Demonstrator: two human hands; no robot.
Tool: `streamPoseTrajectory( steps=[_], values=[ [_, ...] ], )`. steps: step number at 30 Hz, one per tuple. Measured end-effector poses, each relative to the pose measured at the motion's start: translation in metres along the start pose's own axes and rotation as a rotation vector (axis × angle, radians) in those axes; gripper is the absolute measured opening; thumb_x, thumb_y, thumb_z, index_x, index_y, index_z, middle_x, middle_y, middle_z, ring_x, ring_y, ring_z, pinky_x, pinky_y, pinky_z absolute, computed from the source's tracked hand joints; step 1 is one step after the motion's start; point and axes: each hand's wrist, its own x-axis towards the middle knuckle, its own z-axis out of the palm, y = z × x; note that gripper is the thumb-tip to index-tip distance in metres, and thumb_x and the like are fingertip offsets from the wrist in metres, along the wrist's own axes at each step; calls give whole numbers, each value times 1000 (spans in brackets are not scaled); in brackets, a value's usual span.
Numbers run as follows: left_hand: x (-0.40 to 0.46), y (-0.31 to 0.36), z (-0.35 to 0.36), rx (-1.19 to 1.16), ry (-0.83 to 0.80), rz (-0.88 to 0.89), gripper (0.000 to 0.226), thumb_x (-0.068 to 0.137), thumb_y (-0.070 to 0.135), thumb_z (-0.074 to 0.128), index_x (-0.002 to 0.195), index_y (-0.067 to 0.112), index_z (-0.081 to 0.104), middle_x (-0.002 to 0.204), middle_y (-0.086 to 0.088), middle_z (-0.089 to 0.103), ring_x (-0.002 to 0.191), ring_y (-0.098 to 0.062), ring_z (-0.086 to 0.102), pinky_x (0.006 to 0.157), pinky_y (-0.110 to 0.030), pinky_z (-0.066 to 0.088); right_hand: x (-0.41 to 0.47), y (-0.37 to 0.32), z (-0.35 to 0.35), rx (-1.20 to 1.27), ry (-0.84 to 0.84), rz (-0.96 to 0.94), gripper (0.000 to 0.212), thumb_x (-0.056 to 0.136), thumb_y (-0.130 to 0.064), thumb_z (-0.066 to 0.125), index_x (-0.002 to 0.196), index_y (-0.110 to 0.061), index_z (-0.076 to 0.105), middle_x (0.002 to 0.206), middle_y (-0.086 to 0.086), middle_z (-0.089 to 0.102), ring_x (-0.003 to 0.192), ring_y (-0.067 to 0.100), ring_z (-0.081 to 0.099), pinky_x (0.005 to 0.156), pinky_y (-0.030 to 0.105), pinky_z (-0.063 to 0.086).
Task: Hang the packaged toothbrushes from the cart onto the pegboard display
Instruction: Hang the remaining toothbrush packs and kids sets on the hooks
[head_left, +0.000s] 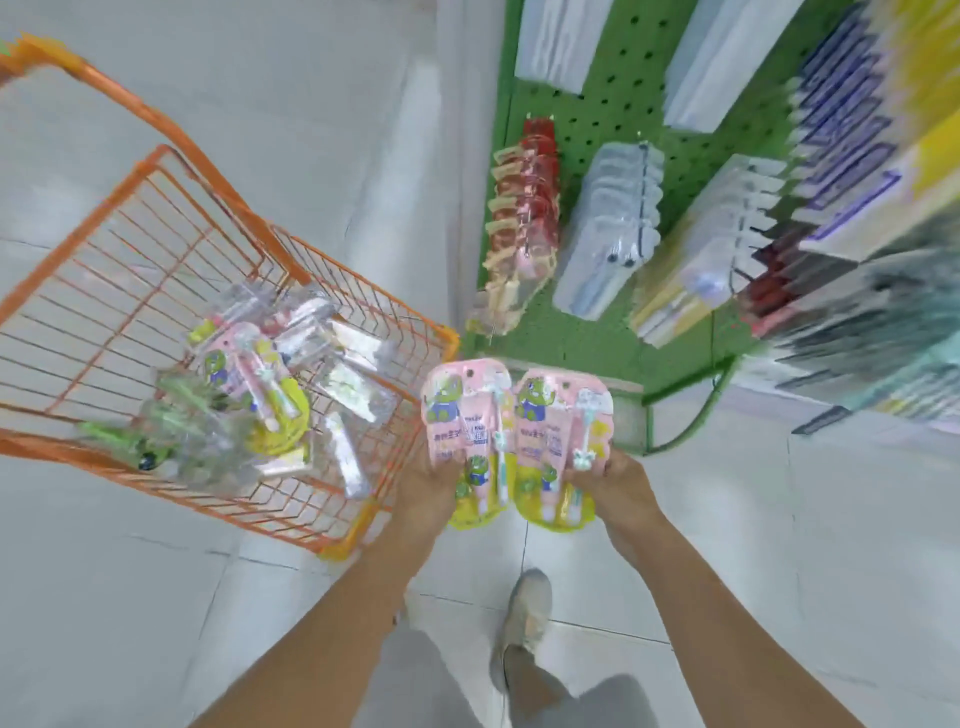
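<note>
Pink blister packs, two of them, sit side by side in the person's hands, each printed with a green cartoon figure and holding a small toothbrush and tube. The left hand (434, 480) grips the lower edge of the left pack (464, 415), fingers curled round it from below; the right hand (618, 480) grasps the right pack (558, 421) the same way, thumb on the front near its lower right corner. The two packs touch or nearly touch along their inner edges, tops pointing toward the green pegboard (613, 104), and they are held just below its bottom edge. On the pegboard hang rows of packaged goods: a red and cream stack (524, 208) at the left edge, clear packs (613, 223) beside it, more clear and dark ones toward the right, where motion blur smears the details. Just left of the hands stands an orange wire cart (171, 249), its near right corner close to the left wrist. Inside it lies a loose heap of packaged toothbrushes (260, 384), one more pink pack on top, others clear, green and yellow. A grey shoe (527, 613) rests on the pale tiled floor (130, 623) below the hands.
</note>
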Motion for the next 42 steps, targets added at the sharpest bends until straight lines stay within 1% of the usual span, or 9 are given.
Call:
streamPoseTrajectory(
  steps=[4,7,11,17,24,28,32,35,42],
  values=[
    [42,-71,25,44,104,136,21,95,27,58,114,27,66,109,3,75,105,-20,71,91,-40,55,78,46,4,-3,-85,-35,29,83,15,67,103,-6,71,85,-2,75,71,4,69,60,15,52],
    [72,-98,24,81,109,197,24,102,12,55,120,21,67,110,4,76,103,-16,72,90,-38,56,125,74,19,-29,-158,-77,31,84,11,67,101,-15,72,96,2,77,85,13,71,76,24,57],
    [99,-102,13,50,69,161,21,98,28,59,114,26,71,100,-7,77,82,-42,73,66,-65,58,163,92,47,-36,-267,-167,31,86,11,65,107,-11,71,107,10,76,100,28,72,89,40,56],
    [107,-107,19,-61,194,111,17,102,22,57,111,26,70,96,-9,77,79,-43,73,59,-51,62,194,97,86,19,-326,-246,30,87,6,69,111,-11,70,107,5,77,99,17,72,88,32,57],
    [117,-110,16,-70,240,139,15,102,23,56,107,26,70,92,-11,76,73,-48,71,52,-64,56,213,96,94,49,-242,-240,33,89,10,65,107,-18,69,105,-1,78,97,13,73,80,21,55],
    [128,-117,12,-26,215,182,16,102,26,57,108,28,71,97,-10,76,78,-47,70,63,-65,57,222,95,97,69,-218,-228,32,89,10,65,110,-14,69,107,2,77,97,13,73,78,20,56],
    [138,-118,12,-33,185,135,24,93,39,61,113,29,70,97,-9,76,75,-51,69,49,-65,54,243,91,102,53,-189,-210,28,88,7,67,106,-15,71,103,1,78,91,12,72,81,24,58],
    [142,-116,13,-46,145,138,31,90,43,60,114,28,70,97,-10,76,76,-53,67,47,-70,51,271,71,104,-20,-122,-210,17,89,-3,72,101,-15,70,98,-2,75,80,6,68,70,14,54],
    [144,-117,28,-17,100,134,18,98,33,61,109,23,72,96,-12,76,83,-47,69,69,-71,54,301,53,91,-82,64,-106,29,90,-30,76,109,-11,67,90,-2,63,81,13,54,62,16,42]
  ],
)
